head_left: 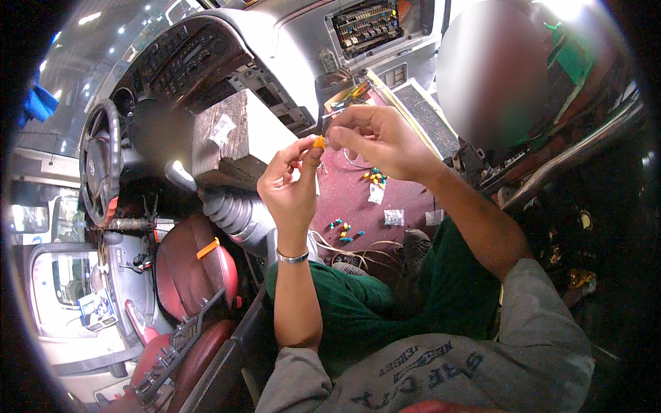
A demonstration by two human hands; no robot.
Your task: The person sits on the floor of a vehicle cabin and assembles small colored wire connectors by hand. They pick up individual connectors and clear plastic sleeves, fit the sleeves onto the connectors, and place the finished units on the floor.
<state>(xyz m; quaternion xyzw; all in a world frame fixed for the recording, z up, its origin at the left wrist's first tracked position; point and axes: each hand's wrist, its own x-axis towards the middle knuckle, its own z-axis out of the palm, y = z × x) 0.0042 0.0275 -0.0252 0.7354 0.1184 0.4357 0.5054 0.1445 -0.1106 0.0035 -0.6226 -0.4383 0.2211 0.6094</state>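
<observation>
My left hand (286, 180) is raised in the middle of the view, thumb and forefinger pinching a small yellow-orange piece (318, 142). Just right of it, my right hand (382, 141) has its fingertips closed together against the piece's right side. Something small and clear seems to show at those fingertips, too small to name. Below on the dark red floor lie a cluster of tiny yellow and green pieces (375, 177) and a looser group of teal and yellow ones (344, 230). Small clear plastic bags (394, 217) lie near them.
A wooden block (219, 144) stands left of my hands, by the gear lever (180, 175). The steering wheel (102, 163) and a red seat (193, 268) are at the left. An uncovered fuse panel (365, 29) is ahead. Pale cables (368, 253) lie near my feet.
</observation>
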